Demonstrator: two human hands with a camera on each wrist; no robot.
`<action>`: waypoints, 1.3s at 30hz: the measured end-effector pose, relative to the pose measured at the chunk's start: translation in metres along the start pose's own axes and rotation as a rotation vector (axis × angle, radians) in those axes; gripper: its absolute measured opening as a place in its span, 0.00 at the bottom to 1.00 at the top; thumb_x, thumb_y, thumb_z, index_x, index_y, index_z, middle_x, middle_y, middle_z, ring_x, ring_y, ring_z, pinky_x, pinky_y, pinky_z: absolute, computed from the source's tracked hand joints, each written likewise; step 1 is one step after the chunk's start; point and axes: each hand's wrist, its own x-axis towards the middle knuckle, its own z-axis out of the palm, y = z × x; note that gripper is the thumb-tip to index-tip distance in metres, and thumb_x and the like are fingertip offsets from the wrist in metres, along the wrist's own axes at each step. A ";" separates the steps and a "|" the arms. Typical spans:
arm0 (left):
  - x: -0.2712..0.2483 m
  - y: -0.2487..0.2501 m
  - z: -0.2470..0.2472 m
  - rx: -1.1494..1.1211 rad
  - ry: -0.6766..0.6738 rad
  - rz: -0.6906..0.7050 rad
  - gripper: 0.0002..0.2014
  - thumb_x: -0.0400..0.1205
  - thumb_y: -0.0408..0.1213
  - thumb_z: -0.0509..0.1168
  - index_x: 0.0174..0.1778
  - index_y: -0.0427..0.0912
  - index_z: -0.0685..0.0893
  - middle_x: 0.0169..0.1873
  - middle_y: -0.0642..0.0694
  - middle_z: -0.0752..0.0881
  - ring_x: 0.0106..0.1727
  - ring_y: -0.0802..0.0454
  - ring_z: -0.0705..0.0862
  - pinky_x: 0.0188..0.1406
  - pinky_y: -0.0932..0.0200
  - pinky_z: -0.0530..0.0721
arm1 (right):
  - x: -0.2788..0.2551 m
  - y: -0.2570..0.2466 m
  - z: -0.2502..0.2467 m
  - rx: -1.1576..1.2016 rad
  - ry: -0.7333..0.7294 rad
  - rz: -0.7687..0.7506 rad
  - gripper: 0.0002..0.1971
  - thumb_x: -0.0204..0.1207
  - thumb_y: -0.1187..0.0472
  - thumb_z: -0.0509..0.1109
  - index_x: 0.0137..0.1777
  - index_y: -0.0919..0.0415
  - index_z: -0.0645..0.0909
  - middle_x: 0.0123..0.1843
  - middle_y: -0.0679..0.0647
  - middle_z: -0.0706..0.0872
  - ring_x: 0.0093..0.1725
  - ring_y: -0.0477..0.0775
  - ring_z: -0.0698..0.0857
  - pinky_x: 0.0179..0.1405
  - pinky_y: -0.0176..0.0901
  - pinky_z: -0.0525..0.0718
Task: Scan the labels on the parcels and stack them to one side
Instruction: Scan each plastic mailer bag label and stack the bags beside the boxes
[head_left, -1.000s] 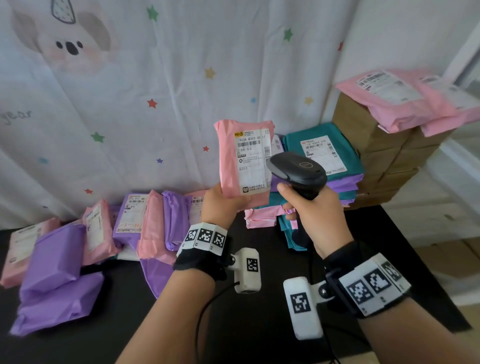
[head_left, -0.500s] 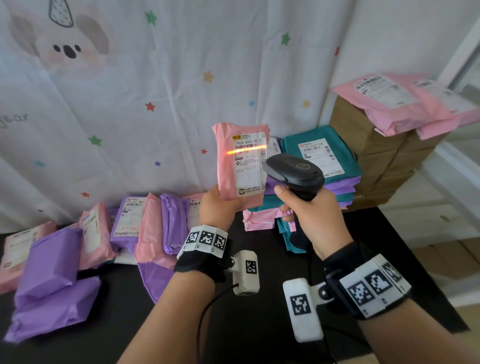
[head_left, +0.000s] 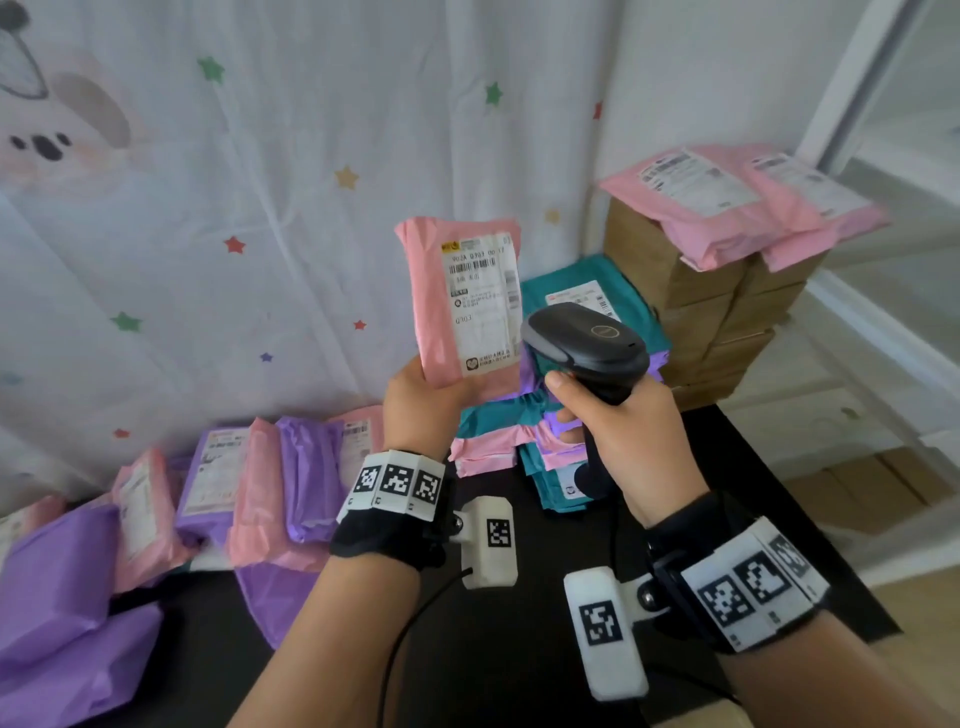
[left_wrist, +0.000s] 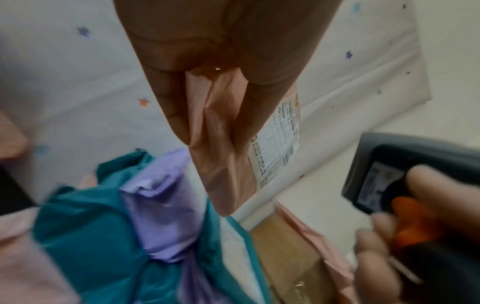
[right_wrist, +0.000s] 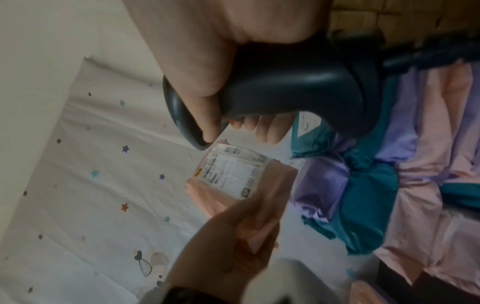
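My left hand (head_left: 423, 400) grips the pink parcel (head_left: 441, 291) by its bottom end, thumb in front and fingers curled behind, so it stands nearly upright above the bench (head_left: 519, 649) with its long axis vertical and the label (head_left: 480, 306) facing me. My right hand (head_left: 618, 431) is wrapped round the handle of the scanner (head_left: 587, 343), forefinger by the orange trigger in the left wrist view. The scanner's head sits just right of the parcel's lower half, its window aimed up and left across the label, close to it but apart. No beam shows on the label. The stack (head_left: 587, 312) of teal, purple and pink parcels lies behind and to the right, directly beyond the scanner. I judge the parcel goes there next; my left hand carries it, so it must cross past my right.
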 end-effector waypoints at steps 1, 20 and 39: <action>0.003 0.012 0.006 -0.023 -0.022 0.021 0.12 0.70 0.35 0.78 0.45 0.39 0.84 0.35 0.48 0.89 0.35 0.54 0.87 0.29 0.65 0.84 | 0.003 -0.001 -0.007 0.005 0.023 -0.004 0.04 0.74 0.57 0.79 0.47 0.50 0.88 0.37 0.51 0.92 0.36 0.49 0.90 0.36 0.45 0.91; 0.045 0.216 0.244 -0.004 -0.158 0.258 0.37 0.76 0.39 0.73 0.77 0.38 0.60 0.64 0.42 0.79 0.53 0.52 0.78 0.29 0.72 0.75 | 0.078 -0.032 -0.201 -0.050 0.453 0.019 0.14 0.72 0.49 0.80 0.53 0.53 0.88 0.42 0.53 0.92 0.44 0.56 0.91 0.51 0.58 0.90; 0.060 0.199 0.297 0.635 -0.170 0.629 0.26 0.76 0.56 0.67 0.62 0.41 0.75 0.57 0.45 0.75 0.54 0.47 0.77 0.54 0.57 0.75 | 0.093 -0.007 -0.240 0.007 0.399 0.117 0.10 0.74 0.52 0.78 0.52 0.53 0.86 0.34 0.51 0.91 0.34 0.48 0.91 0.48 0.55 0.92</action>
